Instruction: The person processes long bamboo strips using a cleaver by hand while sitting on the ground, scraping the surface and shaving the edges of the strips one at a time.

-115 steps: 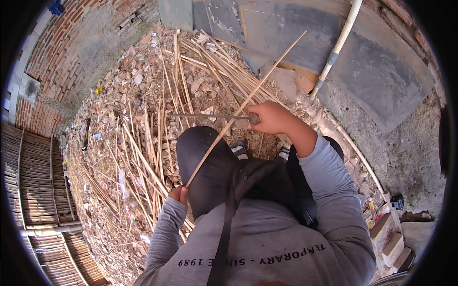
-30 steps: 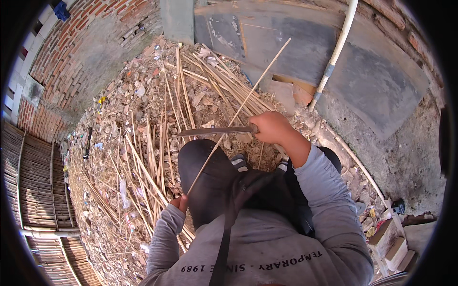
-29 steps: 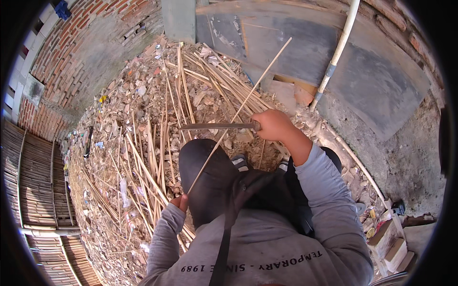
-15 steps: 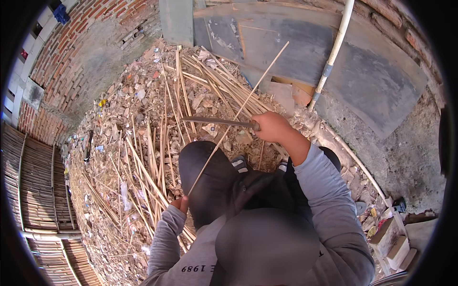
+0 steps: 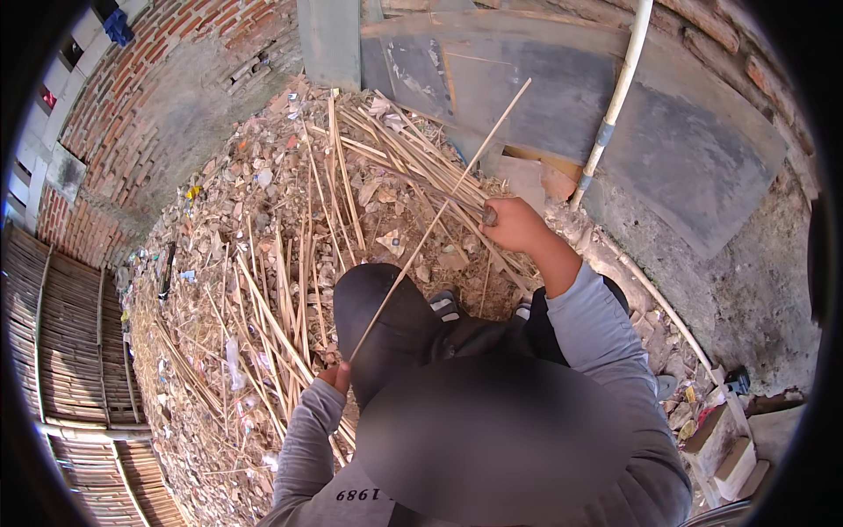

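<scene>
My left hand point(image 5: 335, 376) is closed around the near end of a long, thin bamboo strip point(image 5: 404, 270), which slants up and away to the right, past my knee. In my right hand point(image 5: 520, 232) is a knife point(image 5: 489, 214), held by its handle. Its dark blade points up and to the left and lies close to the strip; against the sticks behind, I cannot tell whether the two touch. My right fingers are wrapped round the handle, and my left fingertips are partly hidden.
Bamboo strips point(image 5: 294, 299) lie scattered over rubble on the left, with another pile point(image 5: 413, 145) ahead. Dark boards point(image 5: 544, 92) lean on the wall, a pale pole point(image 5: 608, 123) before them. A brick wall point(image 5: 132, 132) and woven bamboo panel point(image 5: 70, 351) stand left.
The knife has swung from lying nearly level across the strip to pointing up and left. My right hand has shifted slightly to the right. The left hand and strip have barely moved.
</scene>
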`<action>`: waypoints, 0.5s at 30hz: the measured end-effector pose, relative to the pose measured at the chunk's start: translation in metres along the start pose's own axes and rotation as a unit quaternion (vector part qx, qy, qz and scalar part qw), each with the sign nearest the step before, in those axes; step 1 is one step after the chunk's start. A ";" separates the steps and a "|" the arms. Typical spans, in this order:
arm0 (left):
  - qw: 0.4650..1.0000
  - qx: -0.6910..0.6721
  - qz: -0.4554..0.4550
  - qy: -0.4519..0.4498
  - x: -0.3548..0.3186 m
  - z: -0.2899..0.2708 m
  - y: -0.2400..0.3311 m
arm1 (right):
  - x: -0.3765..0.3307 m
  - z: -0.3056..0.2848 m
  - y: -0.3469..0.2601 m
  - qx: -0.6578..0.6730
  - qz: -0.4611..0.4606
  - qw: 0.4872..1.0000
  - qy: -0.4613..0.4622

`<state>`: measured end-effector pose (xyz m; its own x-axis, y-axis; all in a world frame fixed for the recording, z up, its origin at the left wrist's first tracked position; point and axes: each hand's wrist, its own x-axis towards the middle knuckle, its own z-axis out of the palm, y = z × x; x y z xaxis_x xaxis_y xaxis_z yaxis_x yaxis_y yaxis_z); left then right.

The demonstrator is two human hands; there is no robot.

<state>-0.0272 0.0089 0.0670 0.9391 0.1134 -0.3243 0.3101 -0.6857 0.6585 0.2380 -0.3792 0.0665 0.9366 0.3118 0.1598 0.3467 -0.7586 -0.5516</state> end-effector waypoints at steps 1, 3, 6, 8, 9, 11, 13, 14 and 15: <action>1.000 -0.004 -0.018 -0.021 0.000 -0.001 -0.001 | -0.002 -0.001 -0.010 -0.001 -0.005 0.999 -0.034; 1.000 -0.016 -0.013 -0.017 0.000 0.001 -0.007 | -0.008 -0.009 -0.032 -0.002 -0.017 0.995 -0.100; 0.999 -0.024 -0.016 -0.032 0.003 0.000 -0.014 | -0.009 -0.014 -0.040 -0.055 -0.043 0.990 -0.121; 0.999 -0.019 -0.022 -0.039 0.006 0.000 -0.019 | -0.006 -0.014 -0.033 -0.033 -0.038 0.993 -0.104; 0.999 -0.013 -0.025 -0.036 0.007 0.000 -0.022 | -0.004 -0.013 -0.027 -0.022 -0.035 0.995 -0.095; 0.999 0.014 -0.031 -0.031 0.009 0.002 -0.027 | 0.002 -0.005 -0.014 -0.001 0.002 0.998 -0.068; 0.999 0.010 -0.034 -0.032 0.009 0.001 -0.023 | 0.004 -0.001 -0.006 0.003 0.019 0.999 -0.047; 0.999 0.008 -0.036 -0.033 0.008 0.000 -0.019 | 0.003 -0.002 -0.005 -0.003 0.018 0.999 -0.040; 0.999 -0.011 -0.022 -0.034 0.006 0.000 -0.014 | 0.002 -0.002 -0.004 -0.010 0.018 0.999 -0.032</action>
<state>-0.0261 0.0192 0.0564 0.9125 0.0931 -0.3982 0.3548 -0.6646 0.6576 0.2385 -0.3766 0.0703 0.9432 0.3208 0.0870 0.3153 -0.7805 -0.5399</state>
